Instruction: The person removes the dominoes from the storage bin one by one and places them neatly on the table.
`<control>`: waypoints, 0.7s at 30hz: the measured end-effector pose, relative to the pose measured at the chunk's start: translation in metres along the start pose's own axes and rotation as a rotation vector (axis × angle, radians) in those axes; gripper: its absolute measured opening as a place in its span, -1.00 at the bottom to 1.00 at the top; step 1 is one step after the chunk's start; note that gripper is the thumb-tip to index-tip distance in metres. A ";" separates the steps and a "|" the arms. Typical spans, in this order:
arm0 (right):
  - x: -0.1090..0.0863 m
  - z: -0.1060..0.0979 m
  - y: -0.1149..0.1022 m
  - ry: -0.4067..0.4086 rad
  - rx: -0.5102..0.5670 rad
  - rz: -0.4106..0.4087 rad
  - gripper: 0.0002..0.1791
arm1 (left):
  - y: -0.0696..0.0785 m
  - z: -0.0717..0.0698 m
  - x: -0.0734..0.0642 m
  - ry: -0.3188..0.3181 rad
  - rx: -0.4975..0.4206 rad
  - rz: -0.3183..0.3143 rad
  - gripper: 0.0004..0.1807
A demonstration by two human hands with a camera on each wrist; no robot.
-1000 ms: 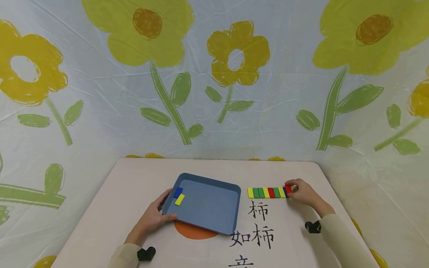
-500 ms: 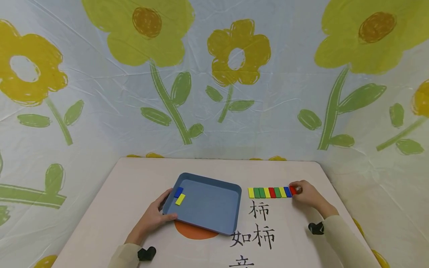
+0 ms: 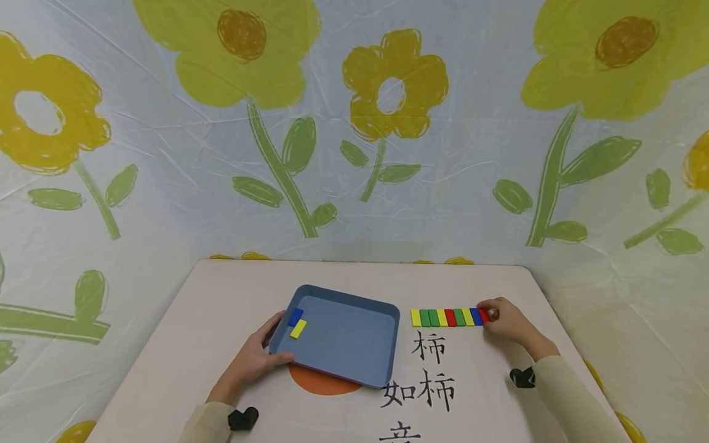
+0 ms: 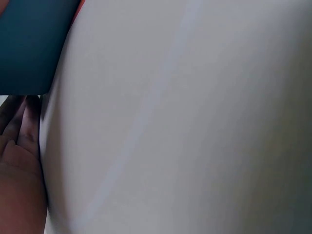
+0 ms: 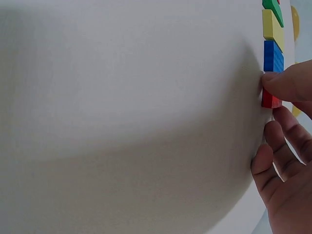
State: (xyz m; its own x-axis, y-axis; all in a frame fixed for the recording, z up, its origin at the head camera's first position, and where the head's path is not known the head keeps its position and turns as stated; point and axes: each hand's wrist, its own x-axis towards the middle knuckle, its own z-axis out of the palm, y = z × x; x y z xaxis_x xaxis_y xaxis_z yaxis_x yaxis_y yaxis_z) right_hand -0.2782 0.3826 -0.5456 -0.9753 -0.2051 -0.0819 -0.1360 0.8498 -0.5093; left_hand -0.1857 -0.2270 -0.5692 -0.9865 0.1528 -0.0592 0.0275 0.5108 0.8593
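Observation:
My left hand (image 3: 256, 359) grips the left end of a blue-grey tray (image 3: 343, 338), thumb at the near rim and fingers along the left side. Inside the tray, a blue block (image 3: 296, 317) and a yellow block (image 3: 298, 329) lie near its left wall. To the tray's right, a row of flat coloured blocks (image 3: 424, 318) runs across the table. At the row's right end my right hand (image 3: 506, 320) pinches a red block (image 5: 269, 99) between thumb and fingers, right beside a blue block (image 5: 273, 56). The other right fingers curl loosely, seen in the right wrist view.
Black characters (image 3: 434, 389) are printed on the pale tabletop (image 3: 232, 295) in front of the row. An orange shape (image 3: 324, 381) shows partly under the tray's near edge. A flower-printed sheet (image 3: 443, 215) hangs behind and at both sides.
My right hand has shifted slightly right with the red block, from overlapping the blue block to a place beside it at the row's end. The left hand and tray have stayed put.

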 end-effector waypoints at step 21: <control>-0.004 -0.003 -0.005 0.004 0.031 0.016 -0.41 | 0.001 0.000 0.000 -0.001 -0.004 -0.005 0.11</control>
State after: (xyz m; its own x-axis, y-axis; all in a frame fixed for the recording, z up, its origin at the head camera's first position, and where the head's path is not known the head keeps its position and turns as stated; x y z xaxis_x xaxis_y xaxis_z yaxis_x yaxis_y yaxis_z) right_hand -0.2741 0.3811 -0.5402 -0.9779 -0.1899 -0.0873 -0.1149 0.8375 -0.5343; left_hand -0.1853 -0.2267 -0.5687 -0.9864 0.1509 -0.0644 0.0215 0.5084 0.8609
